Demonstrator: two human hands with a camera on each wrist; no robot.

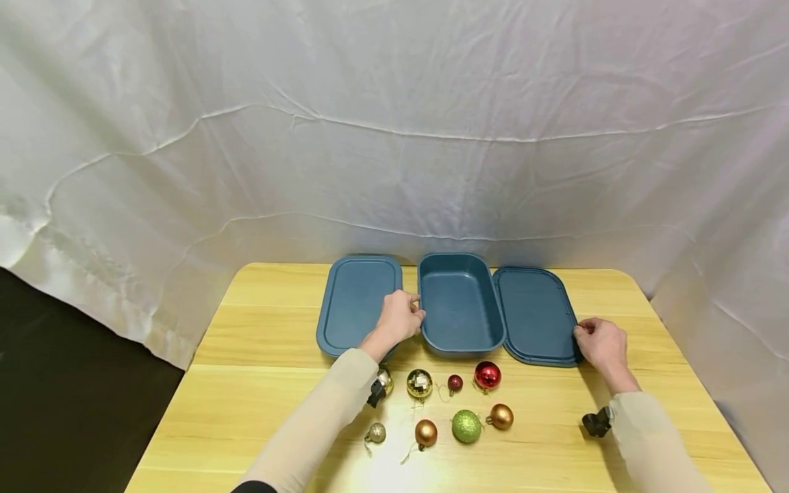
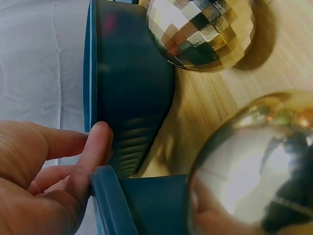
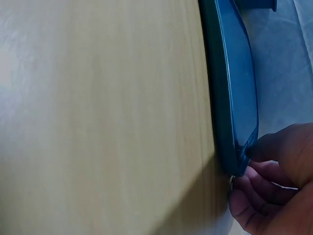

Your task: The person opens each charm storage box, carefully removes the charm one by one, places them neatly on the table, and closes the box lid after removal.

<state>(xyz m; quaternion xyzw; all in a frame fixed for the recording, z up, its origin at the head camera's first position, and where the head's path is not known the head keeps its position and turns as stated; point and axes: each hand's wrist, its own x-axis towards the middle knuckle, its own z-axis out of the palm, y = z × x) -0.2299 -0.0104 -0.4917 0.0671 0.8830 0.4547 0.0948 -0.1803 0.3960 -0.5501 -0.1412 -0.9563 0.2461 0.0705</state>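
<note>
An open blue container (image 1: 461,309) stands at the back middle of the table. My left hand (image 1: 399,316) is at its left wall, and in the left wrist view the thumb and a finger pinch the container's rim (image 2: 91,73). To the right lies a loose blue lid (image 1: 535,315), its near end close to the container. My right hand (image 1: 603,344) pinches the lid's right edge, the thumb above and curled fingers at its underside, as the right wrist view shows. Left of the open container stands a second blue container with its lid (image 1: 357,301) on, partly behind my left hand.
Several ornaments lie in front: a mirrored gold ball (image 1: 420,383), a shiny gold ball (image 1: 385,378) partly behind my left wrist, red balls (image 1: 487,375), copper balls (image 1: 426,433), a green glitter ball (image 1: 466,426) and a small gold one (image 1: 377,432). A white curtain (image 1: 456,178) hangs behind the table.
</note>
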